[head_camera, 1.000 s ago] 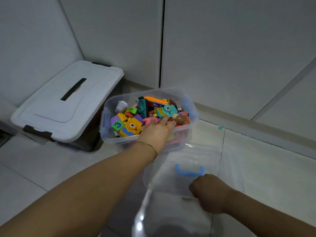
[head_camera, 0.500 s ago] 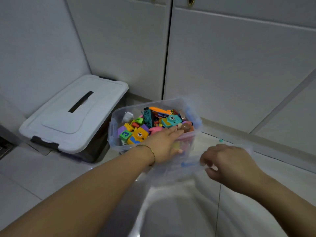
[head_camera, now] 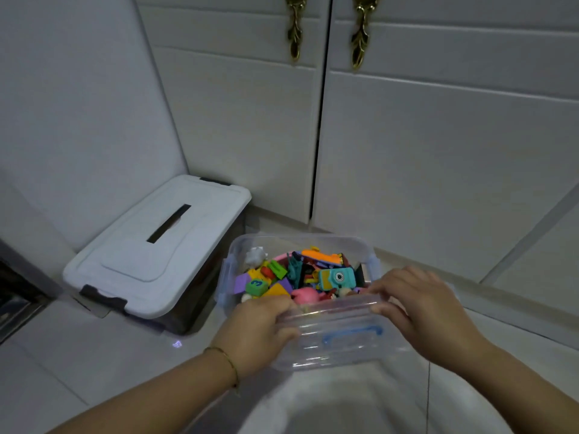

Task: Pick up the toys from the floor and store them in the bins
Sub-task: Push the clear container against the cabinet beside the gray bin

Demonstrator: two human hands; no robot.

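A small clear plastic bin (head_camera: 233,270) with pale blue side clips stands on the floor, filled with several colourful toys (head_camera: 335,277). A clear lid (head_camera: 338,336) with a blue handle lies over the bin's near edge, tilted toward me. My left hand (head_camera: 260,330) grips the lid's left end, fingers curled over its far edge. My right hand (head_camera: 416,311) holds the lid's right end, fingertips on its far edge. The near part of the bin is hidden under the lid.
A larger bin with a white lid (head_camera: 156,245) and dark clips stands to the left against the wall. White cupboard doors with gold handles (head_camera: 296,29) rise behind. The floor is pale tile.
My left hand left the toys and took the lid's left end. My right hand carried the lid from the floor up over the bin. The camera view tilted upward.
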